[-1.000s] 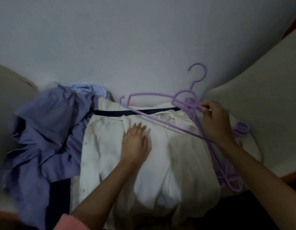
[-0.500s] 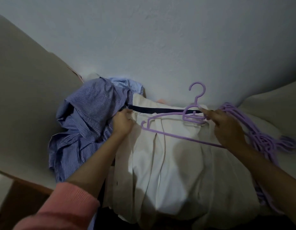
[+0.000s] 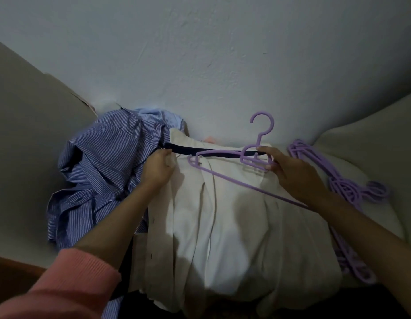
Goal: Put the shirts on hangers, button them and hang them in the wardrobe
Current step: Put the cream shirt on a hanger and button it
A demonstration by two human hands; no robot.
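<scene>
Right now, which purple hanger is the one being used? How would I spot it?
Find the white shirt spread in the middle. One hanger lies across its top, held by the right hand. It's alone with its hook up against the wall; the spare hangers lie tangled in a pile at the right.

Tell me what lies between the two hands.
In the head view, white shirt cloth with its dark collar band, and the purple hanger's arm above it.

white shirt [image 3: 234, 226], blue striped shirt [image 3: 103, 162], purple hanger [image 3: 225, 173]

Purple hanger [image 3: 250, 157] smooth plastic; white shirt [image 3: 223, 226] matt cloth (creased); wall [image 3: 200, 65] rough.
</scene>
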